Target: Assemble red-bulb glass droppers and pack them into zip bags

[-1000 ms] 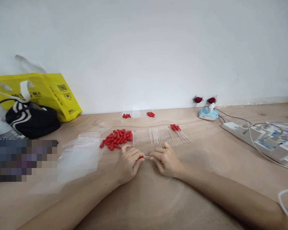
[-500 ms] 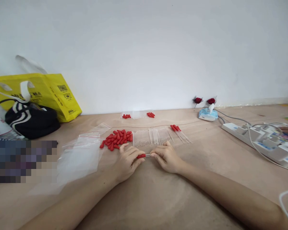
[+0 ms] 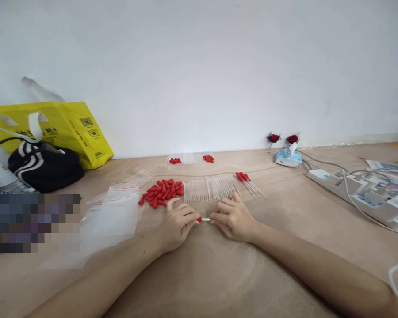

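Note:
My left hand [image 3: 179, 223] pinches a red rubber bulb [image 3: 199, 219], mostly hidden by its fingers. A thin clear tube [image 3: 206, 219] runs from the bulb's mouth to my right hand [image 3: 232, 218], whose closed fingertips hold it. Just beyond my left hand lies a pile of red bulbs [image 3: 162, 192]. A row of clear tubes [image 3: 210, 189] lies side by side behind both hands. To the right of that row are several tubes with red bulbs on their ends [image 3: 243, 177].
Clear zip bags [image 3: 111, 221] lie at left, near a black pouch [image 3: 48, 165] and yellow bag [image 3: 93, 137]. A bag with red bulbs [image 3: 190, 158] lies by the wall. At right are a tissue pack [image 3: 287, 158], fabric roses [image 3: 274, 138] and a power strip [image 3: 361, 198] with cables.
My left fingers now cover more of the red bulb. My right hand has shifted slightly, its fingers more curled around the tube. At far right, colourful papers have come into view.

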A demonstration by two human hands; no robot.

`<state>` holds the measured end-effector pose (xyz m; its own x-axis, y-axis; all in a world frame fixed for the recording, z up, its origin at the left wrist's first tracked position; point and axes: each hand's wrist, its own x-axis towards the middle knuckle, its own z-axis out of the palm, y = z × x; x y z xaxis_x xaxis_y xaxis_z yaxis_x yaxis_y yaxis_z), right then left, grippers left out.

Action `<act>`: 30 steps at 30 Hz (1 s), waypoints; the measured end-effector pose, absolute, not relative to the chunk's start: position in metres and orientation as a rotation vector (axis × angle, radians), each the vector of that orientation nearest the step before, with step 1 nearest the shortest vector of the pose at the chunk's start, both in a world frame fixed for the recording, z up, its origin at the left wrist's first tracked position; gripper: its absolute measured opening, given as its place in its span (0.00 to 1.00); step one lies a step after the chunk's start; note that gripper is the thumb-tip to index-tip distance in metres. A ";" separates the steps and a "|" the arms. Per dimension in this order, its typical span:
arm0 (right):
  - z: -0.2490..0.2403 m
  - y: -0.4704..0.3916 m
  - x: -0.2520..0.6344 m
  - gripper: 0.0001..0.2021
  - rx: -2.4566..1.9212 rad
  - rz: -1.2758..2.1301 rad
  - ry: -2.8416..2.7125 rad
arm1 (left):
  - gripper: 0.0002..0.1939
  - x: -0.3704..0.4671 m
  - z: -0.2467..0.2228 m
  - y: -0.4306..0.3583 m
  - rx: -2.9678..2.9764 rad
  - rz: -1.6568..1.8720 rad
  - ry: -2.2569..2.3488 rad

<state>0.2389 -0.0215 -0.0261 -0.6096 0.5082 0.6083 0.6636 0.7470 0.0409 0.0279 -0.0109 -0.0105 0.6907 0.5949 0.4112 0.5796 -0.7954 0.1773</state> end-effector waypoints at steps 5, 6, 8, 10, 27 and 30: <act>-0.023 -0.014 0.248 0.09 -1.079 -0.371 -2.292 | 0.15 0.025 -0.019 -0.002 2.885 1.012 1.181; -0.022 -0.010 0.253 0.09 -1.191 -0.356 -2.219 | 0.18 0.025 -0.020 -0.001 2.853 1.053 1.242; -0.021 0.002 0.266 0.09 -1.465 -0.317 -2.014 | 0.22 0.025 -0.021 0.000 2.797 1.047 1.321; -0.020 0.014 0.279 0.10 -1.732 -0.270 -1.825 | 0.21 0.026 -0.021 -0.001 2.778 0.996 1.341; -0.019 0.043 0.299 0.14 -2.208 -0.147 -1.650 | 0.11 0.029 -0.016 -0.003 2.713 0.821 1.309; -0.016 0.040 0.312 0.16 -2.276 -0.137 -1.582 | 0.11 0.029 -0.016 -0.003 2.709 0.812 1.308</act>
